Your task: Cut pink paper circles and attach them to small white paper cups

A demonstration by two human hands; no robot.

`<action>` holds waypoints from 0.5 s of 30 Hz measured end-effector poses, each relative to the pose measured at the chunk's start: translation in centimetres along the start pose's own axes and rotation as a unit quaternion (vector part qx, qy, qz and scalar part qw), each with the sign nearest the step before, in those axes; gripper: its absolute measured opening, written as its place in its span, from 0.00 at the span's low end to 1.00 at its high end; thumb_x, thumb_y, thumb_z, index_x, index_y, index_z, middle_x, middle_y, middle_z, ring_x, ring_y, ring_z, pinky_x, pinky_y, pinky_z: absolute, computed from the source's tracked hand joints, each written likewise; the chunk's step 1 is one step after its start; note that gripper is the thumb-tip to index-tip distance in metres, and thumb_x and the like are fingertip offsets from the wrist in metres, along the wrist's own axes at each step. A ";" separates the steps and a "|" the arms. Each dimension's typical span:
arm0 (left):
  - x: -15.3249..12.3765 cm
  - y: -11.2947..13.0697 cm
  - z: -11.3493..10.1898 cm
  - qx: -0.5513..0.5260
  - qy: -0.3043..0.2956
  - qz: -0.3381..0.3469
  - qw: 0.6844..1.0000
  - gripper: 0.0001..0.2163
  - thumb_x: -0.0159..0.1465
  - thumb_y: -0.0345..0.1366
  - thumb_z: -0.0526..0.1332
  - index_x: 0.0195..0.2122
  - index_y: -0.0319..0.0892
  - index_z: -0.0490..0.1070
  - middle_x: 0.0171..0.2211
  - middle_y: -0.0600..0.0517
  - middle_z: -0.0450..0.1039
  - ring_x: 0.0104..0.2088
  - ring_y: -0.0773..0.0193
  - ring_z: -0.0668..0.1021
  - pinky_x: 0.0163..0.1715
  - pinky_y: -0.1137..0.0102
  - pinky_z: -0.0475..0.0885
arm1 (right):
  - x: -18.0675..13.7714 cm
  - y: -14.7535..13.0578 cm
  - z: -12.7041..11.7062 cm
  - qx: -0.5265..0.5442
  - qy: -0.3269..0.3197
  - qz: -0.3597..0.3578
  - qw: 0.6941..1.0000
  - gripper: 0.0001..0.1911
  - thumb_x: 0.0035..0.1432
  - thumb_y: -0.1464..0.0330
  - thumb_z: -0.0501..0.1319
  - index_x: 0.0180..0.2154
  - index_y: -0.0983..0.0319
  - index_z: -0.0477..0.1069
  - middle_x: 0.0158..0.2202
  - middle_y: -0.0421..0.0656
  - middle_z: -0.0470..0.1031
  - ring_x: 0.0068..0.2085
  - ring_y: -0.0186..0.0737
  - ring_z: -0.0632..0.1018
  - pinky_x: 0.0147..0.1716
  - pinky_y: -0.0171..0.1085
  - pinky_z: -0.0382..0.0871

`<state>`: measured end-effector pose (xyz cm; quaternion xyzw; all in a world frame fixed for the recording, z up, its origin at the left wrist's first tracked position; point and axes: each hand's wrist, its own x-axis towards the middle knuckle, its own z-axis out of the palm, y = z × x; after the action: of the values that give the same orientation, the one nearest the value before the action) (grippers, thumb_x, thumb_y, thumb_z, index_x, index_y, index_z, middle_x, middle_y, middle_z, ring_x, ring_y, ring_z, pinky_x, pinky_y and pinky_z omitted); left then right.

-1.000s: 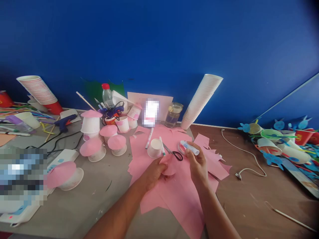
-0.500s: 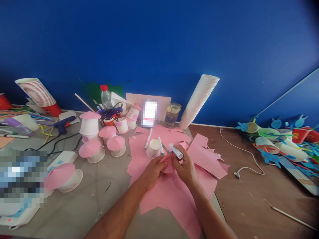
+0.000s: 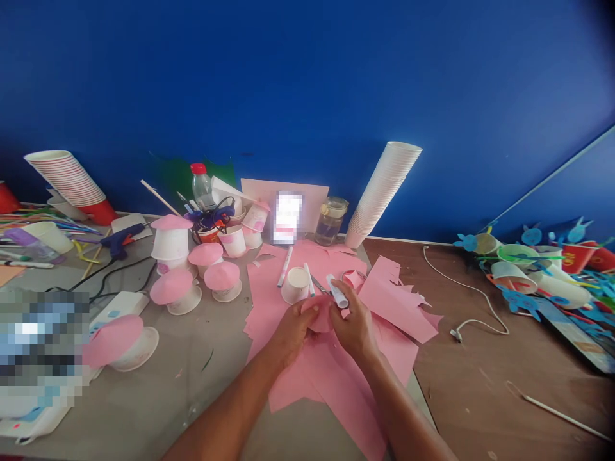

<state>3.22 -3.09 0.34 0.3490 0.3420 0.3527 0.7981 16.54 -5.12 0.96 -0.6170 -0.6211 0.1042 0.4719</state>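
Observation:
A small rounded piece of pink paper (image 3: 319, 318) is held over the pink sheets (image 3: 331, 371), its left side pinched by my left hand (image 3: 294, 330). My right hand (image 3: 354, 320) grips a short white tube (image 3: 338, 293), and its fingertips also touch the paper piece's right side. Exactly what the tube is cannot be made out. Just beyond my left hand stands a white paper cup (image 3: 296, 285). Beside it lies a white marker (image 3: 308, 280), and scissors (image 3: 321, 286) show partly behind my hands.
Several cups with pink paper tops (image 3: 173, 285) stand to the left, beside a glue gun (image 3: 122, 241) and a power strip (image 3: 118, 307). At the back are a lit phone (image 3: 287, 218), a glass jar (image 3: 331, 221) and a leaning cup stack (image 3: 384, 192). A white cable (image 3: 473, 291) lies right.
My fingers have shifted slightly on the pink paper piece, and the white tube is tilted a little differently. The whole view has moved slightly.

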 end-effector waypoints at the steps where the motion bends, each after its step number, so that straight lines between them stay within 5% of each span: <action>1: 0.0 0.0 0.0 0.001 0.004 -0.001 1.000 0.16 0.56 0.42 0.63 0.43 0.41 0.72 0.32 0.49 0.72 0.31 0.64 0.72 0.28 0.71 0.66 | 0.0 -0.1 -0.1 0.002 -0.005 -0.004 1.000 0.20 0.53 0.73 0.54 0.49 0.61 0.68 0.44 0.49 0.76 0.42 0.45 0.77 0.32 0.40 0.73; 8: -0.4 0.2 0.3 0.013 0.021 0.014 1.000 0.15 0.55 0.48 0.63 0.33 0.39 0.71 0.25 0.52 0.69 0.24 0.68 0.69 0.23 0.74 0.62 | -0.1 -0.6 -1.2 0.057 -0.029 -0.015 0.998 0.23 0.52 0.69 0.59 0.52 0.59 0.66 0.48 0.48 0.74 0.43 0.45 0.76 0.41 0.43 0.72; 15: -0.4 0.2 0.4 0.026 0.019 0.016 0.999 0.16 0.55 0.48 0.62 0.34 0.39 0.70 0.26 0.53 0.68 0.26 0.67 0.69 0.24 0.73 0.63 | -0.1 -0.6 -0.6 0.032 -0.030 0.016 0.999 0.21 0.53 0.71 0.56 0.50 0.60 0.67 0.46 0.48 0.75 0.42 0.44 0.77 0.33 0.39 0.74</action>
<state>3.25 -3.46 0.88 0.3684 0.3600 0.3631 0.7764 16.60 -5.62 1.64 -0.6085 -0.6210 0.1497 0.4707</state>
